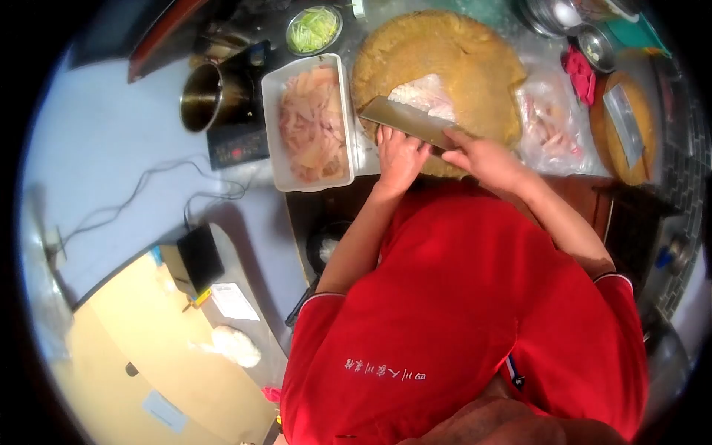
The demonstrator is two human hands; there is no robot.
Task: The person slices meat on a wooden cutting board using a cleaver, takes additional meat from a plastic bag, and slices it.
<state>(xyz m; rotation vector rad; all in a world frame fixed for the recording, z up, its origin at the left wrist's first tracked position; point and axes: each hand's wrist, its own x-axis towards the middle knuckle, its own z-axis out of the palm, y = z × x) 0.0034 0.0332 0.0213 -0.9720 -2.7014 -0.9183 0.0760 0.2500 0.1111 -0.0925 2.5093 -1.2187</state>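
My right hand (486, 162) is closed around the handle of a cleaver (408, 121). The blade slants across the near part of a round wooden chopping board (475, 59). Just beyond it lies a pale piece of raw meat (424, 93), partly hidden by the blade. On the near side, my left hand (401, 157) has its fingers stretched toward the blade and its thumb apart; anything under the fingertips is hidden. Left of the board stands a white plastic tub (270, 126) filled with thin slices of raw meat (313, 122).
A clear bag of raw meat (550, 122) sits right of the board. Farther right, another cleaver (624, 124) rests on a smaller board (644, 104). A bowl of shredded greens (314, 31), a metal pot (202, 96) and a pink cloth (578, 74) are also around.
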